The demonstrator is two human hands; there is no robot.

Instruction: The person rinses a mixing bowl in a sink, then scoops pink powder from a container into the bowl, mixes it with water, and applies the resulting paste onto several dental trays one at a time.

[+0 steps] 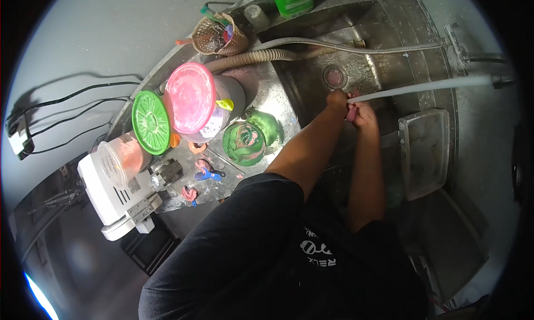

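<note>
Over the metal sink [303,81], my left hand [337,100] is closed and reaches in beside my right hand [364,115]. Between them is a small pink piece [351,113], gripped by the fingers; its exact kind is too small to tell. Another bit of pink shows just above the fingers. A whitish hose [428,86] comes from the right wall, and its end meets my hands. The drain [335,76], with pinkish matter in it, lies just beyond my left hand.
Left of the sink, the counter holds a green mixing bowl [243,144], a blue dental impression tray [209,174] with pink material, a pink-lidded tub [191,97] and a green lid [151,122]. A ribbed hose [256,58] crosses behind. A clear plastic bin [425,153] stands right.
</note>
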